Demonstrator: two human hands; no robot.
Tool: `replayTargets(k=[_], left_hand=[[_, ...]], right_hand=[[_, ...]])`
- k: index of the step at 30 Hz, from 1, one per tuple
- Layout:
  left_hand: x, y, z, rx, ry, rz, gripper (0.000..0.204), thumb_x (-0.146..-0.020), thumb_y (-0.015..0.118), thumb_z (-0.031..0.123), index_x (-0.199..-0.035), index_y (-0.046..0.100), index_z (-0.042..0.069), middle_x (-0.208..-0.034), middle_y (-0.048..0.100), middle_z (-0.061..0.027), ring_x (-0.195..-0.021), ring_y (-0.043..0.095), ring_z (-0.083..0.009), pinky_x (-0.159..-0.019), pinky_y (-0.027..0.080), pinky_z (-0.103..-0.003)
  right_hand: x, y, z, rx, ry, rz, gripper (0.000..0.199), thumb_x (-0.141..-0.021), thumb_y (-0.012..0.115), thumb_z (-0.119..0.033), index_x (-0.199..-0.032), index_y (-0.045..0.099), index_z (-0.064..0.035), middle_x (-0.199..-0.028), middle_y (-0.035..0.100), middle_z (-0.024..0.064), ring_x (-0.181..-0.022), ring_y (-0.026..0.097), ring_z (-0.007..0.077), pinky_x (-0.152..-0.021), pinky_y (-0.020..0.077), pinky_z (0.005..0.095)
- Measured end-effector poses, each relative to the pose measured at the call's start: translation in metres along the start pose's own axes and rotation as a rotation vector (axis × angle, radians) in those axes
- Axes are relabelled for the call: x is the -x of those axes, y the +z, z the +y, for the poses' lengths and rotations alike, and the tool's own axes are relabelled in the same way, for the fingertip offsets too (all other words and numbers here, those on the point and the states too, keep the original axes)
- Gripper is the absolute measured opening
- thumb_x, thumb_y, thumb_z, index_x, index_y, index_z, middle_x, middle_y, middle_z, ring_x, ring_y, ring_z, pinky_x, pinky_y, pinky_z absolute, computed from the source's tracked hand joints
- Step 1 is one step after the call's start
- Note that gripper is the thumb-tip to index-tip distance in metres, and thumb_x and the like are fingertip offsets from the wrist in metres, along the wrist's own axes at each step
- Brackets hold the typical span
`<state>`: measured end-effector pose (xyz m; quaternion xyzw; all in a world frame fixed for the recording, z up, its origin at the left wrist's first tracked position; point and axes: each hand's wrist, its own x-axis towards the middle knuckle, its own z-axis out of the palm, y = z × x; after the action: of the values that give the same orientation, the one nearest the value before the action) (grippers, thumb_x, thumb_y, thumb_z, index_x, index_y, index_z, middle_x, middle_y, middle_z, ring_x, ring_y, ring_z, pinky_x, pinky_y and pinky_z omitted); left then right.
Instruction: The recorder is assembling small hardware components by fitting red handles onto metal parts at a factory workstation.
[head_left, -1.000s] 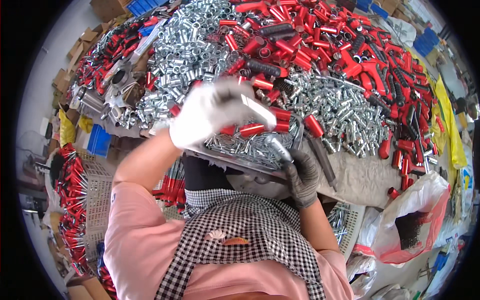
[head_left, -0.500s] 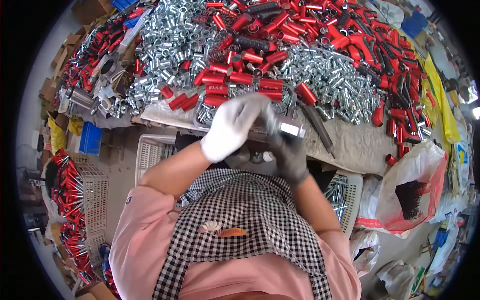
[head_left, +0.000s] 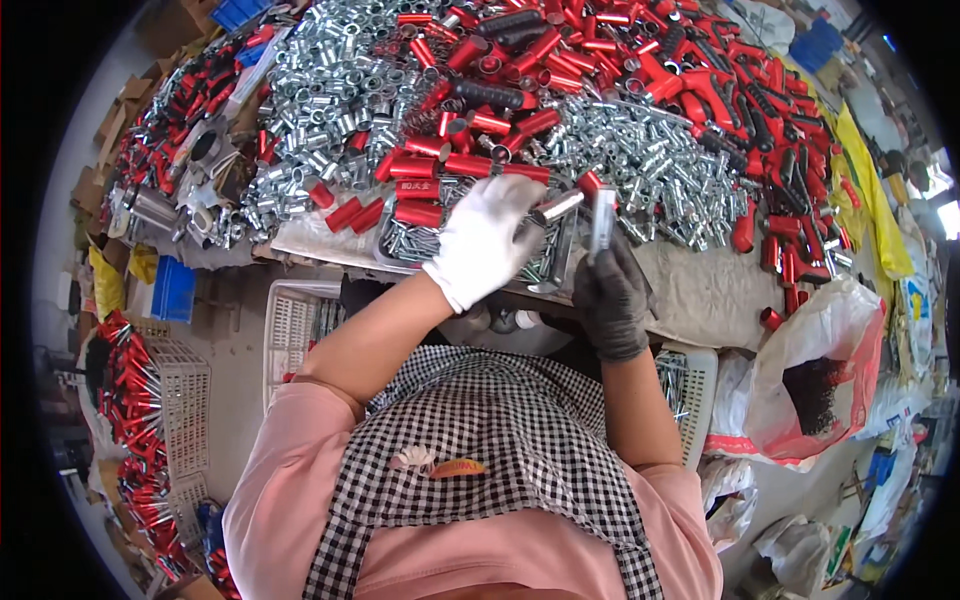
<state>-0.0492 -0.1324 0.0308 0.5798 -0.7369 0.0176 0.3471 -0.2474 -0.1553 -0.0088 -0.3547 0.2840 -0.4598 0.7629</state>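
Note:
My left hand (head_left: 487,240), in a white glove, is closed on a short silver metal rod (head_left: 560,207) that points to the right. In a dark grey glove, my right hand (head_left: 612,300) grips a shiny silver metal piece (head_left: 602,220), held upright and smeared by motion. The two metal pieces are close together but apart, above the table's near edge. Beneath my left hand is a tray of thin metal pins (head_left: 405,243). Red metal sleeves (head_left: 418,189) lie just beyond it.
Heaps of silver collars (head_left: 335,95), silver fittings (head_left: 650,165) and red pistol-shaped handles (head_left: 708,95) cover the table. A light plastic basket (head_left: 290,335) stands below at left, another basket (head_left: 697,405) at right. An open white-and-red sack (head_left: 850,350) stands right of the table.
My hands have moved apart: the left is lower over the tray, and the right has shifted rightward. The silver piece in my right hand has turned from lying sideways to upright.

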Motion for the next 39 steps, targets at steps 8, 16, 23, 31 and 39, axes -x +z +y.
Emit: replayTargets(k=[8,16,23,31,39], left_hand=[[-0.050,0.042,0.012,-0.274,0.051,-0.285,0.047,-0.082,0.067,0.021,-0.122,0.050,0.002,-0.078,0.066,-0.0165,-0.075,0.065,-0.0366,-0.066,0.053,-0.047],[-0.083,0.028,-0.020,-0.011,-0.248,-0.317,0.042,-0.077,0.065,0.021,-0.112,0.061,-0.001,-0.081,0.070,-0.0185,-0.080,0.070,-0.0345,-0.075,0.055,-0.043],[-0.073,0.023,0.000,-0.174,-0.093,-0.610,0.051,-0.081,0.067,0.034,-0.119,0.060,0.001,-0.087,0.070,-0.0204,-0.083,0.069,-0.0380,-0.077,0.054,-0.046],[-0.074,0.017,-0.005,0.082,-0.172,-0.487,0.044,-0.073,0.066,0.023,-0.111,0.066,0.000,-0.086,0.071,-0.0198,-0.079,0.070,-0.0327,-0.074,0.055,-0.041],[-0.024,-0.056,-0.003,0.857,-0.528,-0.241,0.022,-0.086,0.066,0.003,-0.106,0.071,-0.005,-0.092,0.071,-0.0074,-0.064,0.061,-0.0087,-0.055,0.048,-0.023]], right_hand=[[0.044,-0.019,-0.009,0.156,-0.048,0.057,0.038,-0.095,0.064,-0.025,-0.125,0.059,-0.0020,-0.076,0.054,-0.0027,-0.059,0.043,0.0055,-0.052,0.0345,0.0202],[0.056,-0.026,0.000,0.222,-0.053,0.075,0.032,-0.094,0.066,-0.011,-0.123,0.058,0.0020,-0.095,0.066,0.0039,-0.083,0.062,0.0112,-0.074,0.0506,0.0247],[0.045,-0.032,0.025,0.154,0.051,0.088,0.029,-0.094,0.067,-0.016,-0.117,0.061,0.0006,-0.095,0.065,0.0010,-0.082,0.056,0.0068,-0.071,0.0446,0.0201],[0.053,-0.029,0.028,0.135,-0.035,0.088,0.029,-0.095,0.066,-0.014,-0.119,0.061,0.0012,-0.100,0.065,0.0025,-0.087,0.056,0.0078,-0.077,0.0458,0.0221],[0.048,-0.025,0.026,0.399,-0.100,-0.065,0.034,-0.097,0.062,-0.011,-0.128,0.056,0.0041,-0.114,0.067,0.0121,-0.106,0.065,0.0217,-0.094,0.0531,0.0380]])
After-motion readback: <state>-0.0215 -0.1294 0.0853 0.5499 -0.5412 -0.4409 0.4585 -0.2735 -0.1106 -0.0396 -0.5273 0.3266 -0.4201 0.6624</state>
